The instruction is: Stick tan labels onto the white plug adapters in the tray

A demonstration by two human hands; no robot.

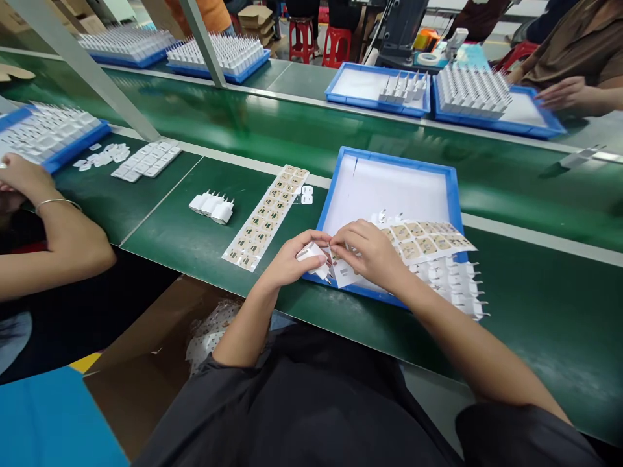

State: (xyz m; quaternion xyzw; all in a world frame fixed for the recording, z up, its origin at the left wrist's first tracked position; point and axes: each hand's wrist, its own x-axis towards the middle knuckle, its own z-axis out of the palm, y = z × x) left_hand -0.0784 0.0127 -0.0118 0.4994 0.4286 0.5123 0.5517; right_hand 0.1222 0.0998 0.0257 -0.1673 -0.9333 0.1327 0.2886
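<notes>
Right now I have my left hand (288, 259) closed around a white plug (308, 250), held just above the near left corner of the blue tray (394, 185). My right hand (368, 250) is over the tray's near edge, its fingertips drawn together at the plug; from here I cannot tell whether they pinch anything. The tray sits close to the near edge of the table (545, 311).

Beside my right hand, a label sheet (423, 241) lies across the tray's right edge, over a cluster of upright plugs (450, 282) that hides the near right corner. To the left of the tray, I see a label strip (265, 219) running from near the table's front edge towards its far edge. Farther left, a small group of plugs (213, 206) lies well apart from my hands. Beyond it, a co-worker's hand (22, 178) is beside another blue tray (82, 144).
</notes>
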